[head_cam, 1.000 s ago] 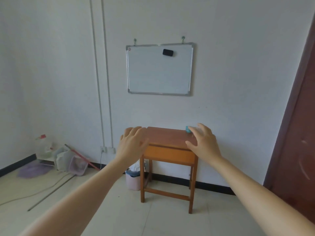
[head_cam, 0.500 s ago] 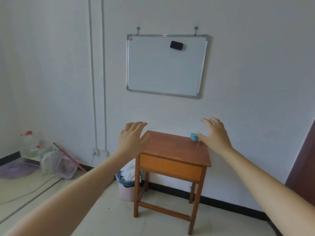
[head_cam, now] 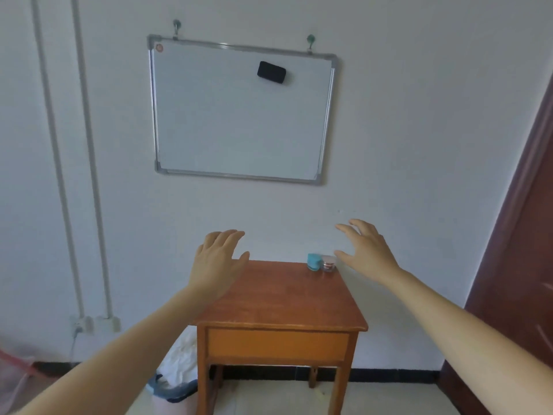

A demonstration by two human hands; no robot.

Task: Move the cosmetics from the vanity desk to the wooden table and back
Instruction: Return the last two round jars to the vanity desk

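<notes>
Jars just left of your open, empty right hand sit at the table corner, so a careless swipe could knock them off.

**A sparse, plain room, likely a spare room in a home or small office**

White painted walls with a black skirting band and a pale tiled floor. At 12 o'clock a whiteboard hangs from two hooks, a black eraser stuck to it. Below it stands a small wooden table. At 9 o'clock two white pipes run down to wall sockets. At 3 o'clock is a dark red-brown door. At 7 o'clock a lined waste bin sits beside the table
</notes>
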